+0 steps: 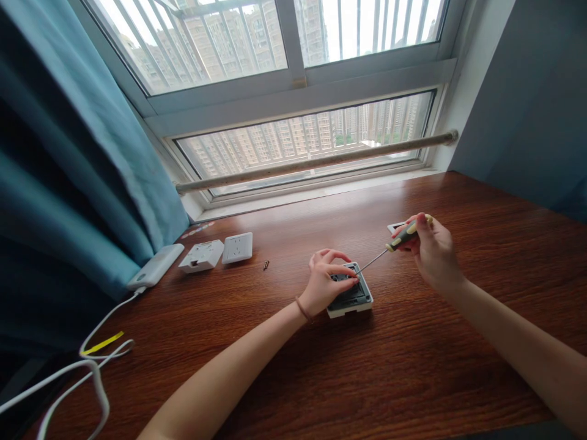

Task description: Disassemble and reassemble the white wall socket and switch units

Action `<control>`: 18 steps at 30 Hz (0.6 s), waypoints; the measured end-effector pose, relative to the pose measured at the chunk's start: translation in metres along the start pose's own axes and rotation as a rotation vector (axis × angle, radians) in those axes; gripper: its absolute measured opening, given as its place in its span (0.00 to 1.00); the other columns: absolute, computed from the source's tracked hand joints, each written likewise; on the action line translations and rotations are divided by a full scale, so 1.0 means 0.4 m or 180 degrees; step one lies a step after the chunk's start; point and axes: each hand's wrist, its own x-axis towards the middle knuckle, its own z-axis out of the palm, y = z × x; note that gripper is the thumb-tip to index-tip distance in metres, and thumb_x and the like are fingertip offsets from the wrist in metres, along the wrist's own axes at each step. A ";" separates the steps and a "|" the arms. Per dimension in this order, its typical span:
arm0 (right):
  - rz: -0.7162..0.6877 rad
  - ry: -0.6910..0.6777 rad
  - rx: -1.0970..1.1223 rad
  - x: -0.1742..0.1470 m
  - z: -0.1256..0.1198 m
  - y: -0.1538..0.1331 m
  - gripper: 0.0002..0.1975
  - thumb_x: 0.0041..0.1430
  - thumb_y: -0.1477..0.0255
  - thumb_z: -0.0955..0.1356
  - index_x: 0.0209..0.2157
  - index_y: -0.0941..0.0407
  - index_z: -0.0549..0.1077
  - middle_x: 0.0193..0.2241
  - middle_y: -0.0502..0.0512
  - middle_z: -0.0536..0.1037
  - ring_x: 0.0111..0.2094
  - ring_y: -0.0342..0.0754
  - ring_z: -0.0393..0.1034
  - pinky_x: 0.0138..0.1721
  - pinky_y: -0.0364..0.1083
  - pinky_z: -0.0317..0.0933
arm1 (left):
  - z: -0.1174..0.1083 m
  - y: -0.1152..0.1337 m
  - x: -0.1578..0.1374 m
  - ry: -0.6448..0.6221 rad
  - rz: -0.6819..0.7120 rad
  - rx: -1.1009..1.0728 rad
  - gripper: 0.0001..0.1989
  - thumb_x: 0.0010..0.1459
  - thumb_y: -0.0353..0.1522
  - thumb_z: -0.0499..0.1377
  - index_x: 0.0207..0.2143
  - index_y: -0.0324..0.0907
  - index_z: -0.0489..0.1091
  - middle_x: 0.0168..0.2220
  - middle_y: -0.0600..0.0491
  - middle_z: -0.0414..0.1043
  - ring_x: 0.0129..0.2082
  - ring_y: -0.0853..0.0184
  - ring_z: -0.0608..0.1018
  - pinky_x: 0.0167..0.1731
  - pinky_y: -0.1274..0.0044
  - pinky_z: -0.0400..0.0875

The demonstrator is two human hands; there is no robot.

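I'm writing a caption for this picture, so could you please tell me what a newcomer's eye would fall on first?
Probably the screwdriver in the right hand, slanting down to the dark-faced white electrical box under the left hand on the wooden table. Next might come the bright window beyond it and the blue curtain at the left.

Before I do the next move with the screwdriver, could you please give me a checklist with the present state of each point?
1. Right hand grips the screwdriver by its handle: ok.
2. Left hand rests on the dark-topped box: ok.
3. Screwdriver tip seated in a screw: cannot tell, too small.
4. Left fingertips away from the tip: not ok, they are right beside it.
5. Small loose screws lie apart from the box: ok.
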 end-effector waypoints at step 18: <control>-0.0572 -0.0047 -0.0735 -0.028 0.013 -0.025 0.10 0.56 0.60 0.64 0.32 0.52 0.64 0.22 0.49 0.72 0.19 0.42 0.63 0.23 0.42 0.61 | 0.000 -0.003 -0.004 -0.0012 0.0010 0.0004 0.02 0.47 0.36 0.63 0.25 0.51 0.76 0.42 0.58 0.71 0.50 0.60 0.61 0.54 0.65 0.49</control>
